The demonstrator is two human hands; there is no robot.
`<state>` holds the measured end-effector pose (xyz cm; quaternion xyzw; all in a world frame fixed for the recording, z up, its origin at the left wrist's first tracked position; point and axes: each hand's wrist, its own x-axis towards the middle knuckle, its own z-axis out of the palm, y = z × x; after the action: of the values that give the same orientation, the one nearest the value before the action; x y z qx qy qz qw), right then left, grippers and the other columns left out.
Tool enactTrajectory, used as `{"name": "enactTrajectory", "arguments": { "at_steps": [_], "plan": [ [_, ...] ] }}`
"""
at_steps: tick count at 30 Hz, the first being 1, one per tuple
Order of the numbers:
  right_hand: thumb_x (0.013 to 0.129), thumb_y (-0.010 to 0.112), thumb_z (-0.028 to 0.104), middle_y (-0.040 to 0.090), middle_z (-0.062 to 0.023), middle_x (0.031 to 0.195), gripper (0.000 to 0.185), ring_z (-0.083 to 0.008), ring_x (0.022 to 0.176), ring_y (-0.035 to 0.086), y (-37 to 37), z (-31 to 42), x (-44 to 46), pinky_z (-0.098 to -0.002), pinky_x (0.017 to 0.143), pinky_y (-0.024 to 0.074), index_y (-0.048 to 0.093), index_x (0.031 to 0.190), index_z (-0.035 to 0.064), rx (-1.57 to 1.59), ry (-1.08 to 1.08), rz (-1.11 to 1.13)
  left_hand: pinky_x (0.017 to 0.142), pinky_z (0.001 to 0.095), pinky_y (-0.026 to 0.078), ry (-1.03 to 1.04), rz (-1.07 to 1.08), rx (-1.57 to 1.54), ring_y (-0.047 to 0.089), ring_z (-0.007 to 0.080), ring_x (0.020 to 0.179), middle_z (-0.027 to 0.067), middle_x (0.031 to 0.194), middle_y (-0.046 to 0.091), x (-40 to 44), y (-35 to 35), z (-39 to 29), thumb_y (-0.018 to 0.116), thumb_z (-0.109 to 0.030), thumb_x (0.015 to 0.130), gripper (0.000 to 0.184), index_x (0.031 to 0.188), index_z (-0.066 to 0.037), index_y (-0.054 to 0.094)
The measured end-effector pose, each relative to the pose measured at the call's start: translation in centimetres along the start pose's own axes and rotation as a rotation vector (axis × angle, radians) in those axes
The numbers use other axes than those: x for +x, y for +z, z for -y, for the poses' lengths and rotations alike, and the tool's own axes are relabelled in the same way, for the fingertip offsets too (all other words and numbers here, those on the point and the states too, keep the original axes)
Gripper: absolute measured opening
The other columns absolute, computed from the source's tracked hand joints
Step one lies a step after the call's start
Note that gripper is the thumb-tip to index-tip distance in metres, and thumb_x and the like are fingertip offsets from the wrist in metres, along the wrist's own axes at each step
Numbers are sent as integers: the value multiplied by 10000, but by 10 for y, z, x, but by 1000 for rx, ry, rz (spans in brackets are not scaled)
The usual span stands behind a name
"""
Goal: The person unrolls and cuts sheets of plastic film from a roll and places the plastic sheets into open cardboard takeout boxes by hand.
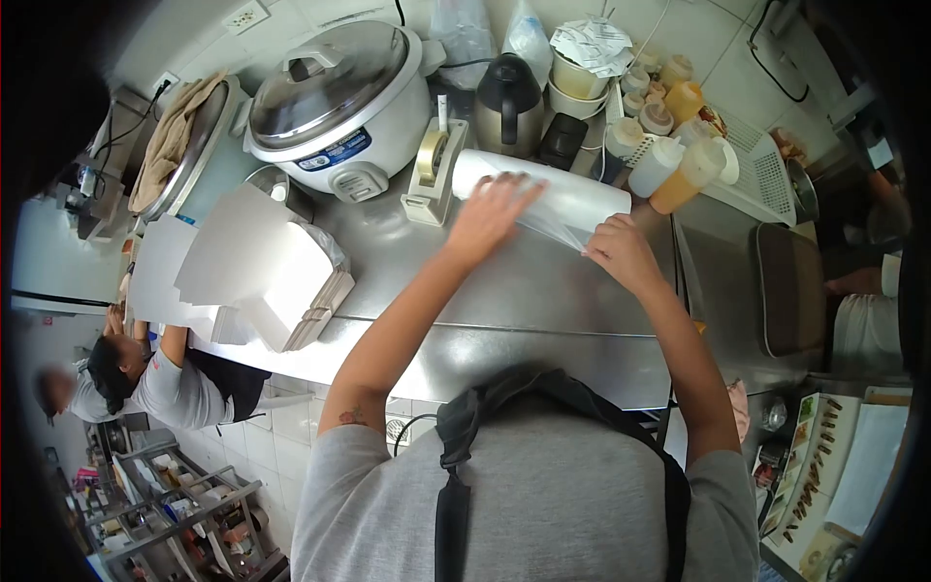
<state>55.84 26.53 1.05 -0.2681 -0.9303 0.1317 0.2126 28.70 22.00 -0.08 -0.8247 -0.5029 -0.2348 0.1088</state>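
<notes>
A thick roll of clear plastic (pixel 572 187) lies on the steel counter in front of me. My left hand (pixel 493 215) rests over the left part of the roll, its fingers spread and slightly blurred. At the roll's right end, my right hand (pixel 619 254) pinches the corner of the loose plastic sheet (pixel 562 233), which is pulled toward me. Just left of the roll stands a tape dispenser (pixel 427 184) with a roll of yellowish tape.
Left of me are stacked white cardboard boxes (pixel 281 281) and a large rice cooker (pixel 335 107). Behind the roll stand a thermal jug (pixel 509 107) and several squeeze bottles (pixel 684 175). Two people are at the left; another person (pixel 868 320) is at the right edge.
</notes>
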Motion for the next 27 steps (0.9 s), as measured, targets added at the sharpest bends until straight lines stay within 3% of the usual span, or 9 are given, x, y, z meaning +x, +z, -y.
{"name": "enactTrajectory", "arguments": {
  "at_steps": [2, 5, 8, 13, 16, 19, 22, 27],
  "plan": [
    [712, 735, 126, 607, -49, 742, 101, -236, 802, 579, 2, 6, -4, -365, 869, 438, 653, 720, 66, 4, -8, -15, 1023, 450, 393, 189, 6, -2, 546, 240, 1054, 69, 1098, 561, 16, 10, -19, 768, -156, 715, 673, 1343, -172, 526],
    [711, 733, 126, 607, -45, 747, 103, -238, 800, 577, 1, 10, -11, -365, 866, 442, 654, 719, 62, 1, -16, -44, 995, 436, 407, 399, 156, -102, 581, 210, 998, 30, 964, 597, 22, 46, -47, 735, -170, 737, 342, 1066, -135, 648],
    [710, 736, 115, 605, -47, 744, 98, -241, 785, 578, -2, 9, -24, -362, 840, 454, 654, 714, 62, 10, 16, -79, 946, 407, 436, 288, 224, -206, 609, 199, 933, 12, 849, 597, 30, 23, -53, 702, -172, 763, 146, 882, -117, 636],
    [707, 772, 105, 588, -62, 705, 133, -248, 718, 567, -13, 11, -43, -358, 731, 470, 651, 697, 52, 79, 101, -191, 865, 380, 468, 171, 119, -9, 621, 224, 856, 31, 845, 622, 1, 12, 22, 724, -112, 723, 204, 924, -137, 694],
    [701, 802, 99, 578, -68, 686, 152, -235, 671, 557, -17, 16, -55, -345, 643, 464, 662, 706, 39, 162, 188, -231, 806, 371, 495, 12, 210, -126, 623, 232, 820, 25, 823, 618, -18, -33, 36, 756, -79, 688, 272, 950, -146, 727],
    [697, 820, 87, 574, -70, 679, 152, -216, 645, 550, -19, 23, -62, -330, 587, 449, 683, 732, 29, 249, 253, -285, 722, 376, 504, -80, 157, -222, 634, 252, 790, 30, 834, 626, -36, -66, 23, 754, -96, 740, 157, 892, -128, 734],
    [702, 822, 56, 576, -68, 682, 140, -194, 636, 547, -25, 31, -69, -308, 562, 436, 700, 764, 24, 241, 210, -337, 636, 349, 521, -148, 41, -260, 633, 241, 713, 31, 816, 624, -60, -76, 7, 763, -112, 768, 172, 939, -123, 754],
    [726, 812, 31, 591, -69, 735, 138, -182, 652, 558, -33, 58, -89, -282, 577, 439, 711, 820, 25, 242, 233, -360, 607, 317, 530, -420, -102, -266, 673, 223, 708, 40, 959, 701, -101, -99, -53, 734, -99, 818, 147, 963, -104, 759]
  ]
}}
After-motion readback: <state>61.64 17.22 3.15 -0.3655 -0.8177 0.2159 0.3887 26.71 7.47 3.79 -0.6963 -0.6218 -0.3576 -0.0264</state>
